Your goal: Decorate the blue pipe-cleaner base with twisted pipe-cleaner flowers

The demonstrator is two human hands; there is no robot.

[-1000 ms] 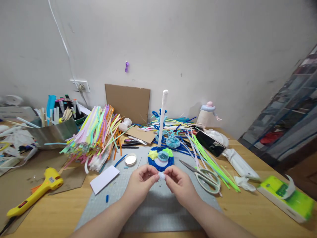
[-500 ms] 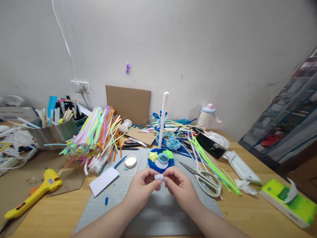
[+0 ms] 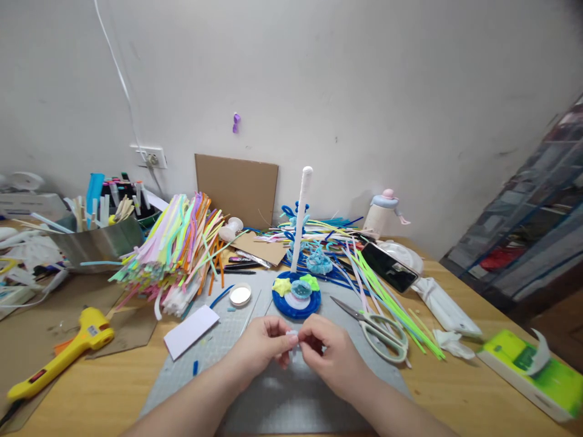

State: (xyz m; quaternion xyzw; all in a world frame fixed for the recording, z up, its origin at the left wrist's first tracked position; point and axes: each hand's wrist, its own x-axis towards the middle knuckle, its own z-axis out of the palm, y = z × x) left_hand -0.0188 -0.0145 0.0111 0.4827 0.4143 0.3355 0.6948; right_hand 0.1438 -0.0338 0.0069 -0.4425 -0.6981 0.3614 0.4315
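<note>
Between my fingertips is a small coiled piece of pale white pipe cleaner (image 3: 293, 334), partly hidden. My left hand (image 3: 268, 343) pinches it from one side, and my right hand (image 3: 324, 349) pinches it from the other. Both hands are over the grey cutting mat (image 3: 282, 400). Just beyond them stands a round blue fuzzy base (image 3: 285, 308) with a yellow star, a green piece and a light blue shell-like piece on it. A white fuzzy post (image 3: 300, 221) rises upright from its back edge.
Scissors (image 3: 382, 337) lie right of my hands. A yellow glue gun (image 3: 64, 352) rests at far left. A big bundle of coloured pipe cleaners (image 3: 168, 255) sits back left, with loose green strips (image 3: 392, 297) and a phone (image 3: 389, 267) at right. A white card (image 3: 191, 332) lies left.
My right hand has turned inward and its fingers have closed further over the coiled piece, covering more of it. The things on the table have stayed where they were.
</note>
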